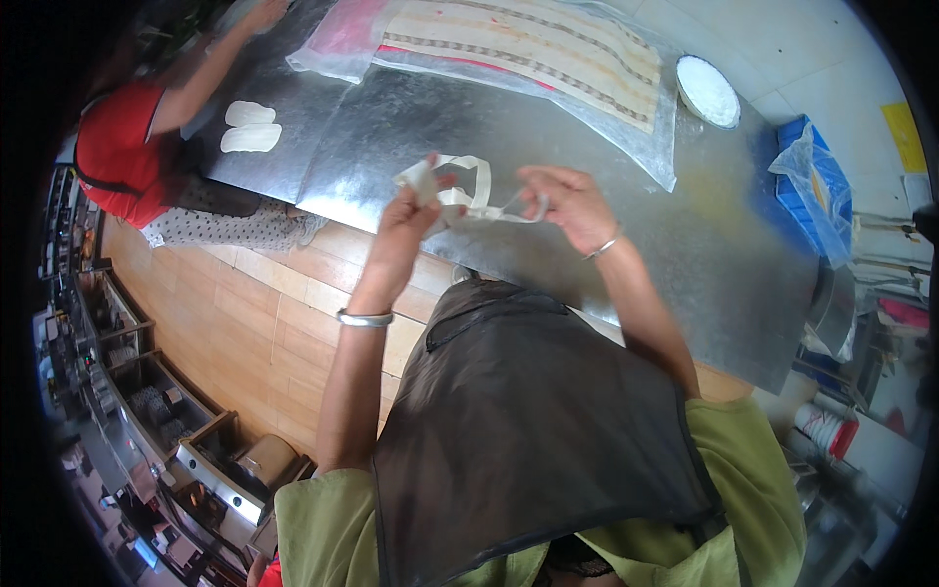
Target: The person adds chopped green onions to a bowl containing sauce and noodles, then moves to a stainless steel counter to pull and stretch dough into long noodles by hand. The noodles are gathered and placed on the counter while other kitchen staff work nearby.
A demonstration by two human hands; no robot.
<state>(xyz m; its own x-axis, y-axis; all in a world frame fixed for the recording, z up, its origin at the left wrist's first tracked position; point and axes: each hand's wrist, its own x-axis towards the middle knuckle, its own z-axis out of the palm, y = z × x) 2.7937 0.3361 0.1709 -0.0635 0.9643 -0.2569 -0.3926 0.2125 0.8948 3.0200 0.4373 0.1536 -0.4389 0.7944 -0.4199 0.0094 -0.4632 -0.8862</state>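
My left hand (418,202) grips a bunched white fabric piece (417,180) above the front edge of the steel table (513,132). From it a white strap (482,180) loops to the right. The strap's far end forms a small loop at the fingers of my right hand (561,198), which are bent around it and blurred. Both wrists wear silver bracelets. Two pale, flat oval pieces (251,137) lie on the table at the left. Across its back, a patterned cloth (528,51) is spread on clear plastic sheeting.
A co-worker in a red top (121,147) leans over the table's left end. A bowl of white powder (708,92) stands at the back right, near a blue crate (810,194) with plastic film. Shelves and equipment (169,411) line the lower left, beyond the wooden-look floor.
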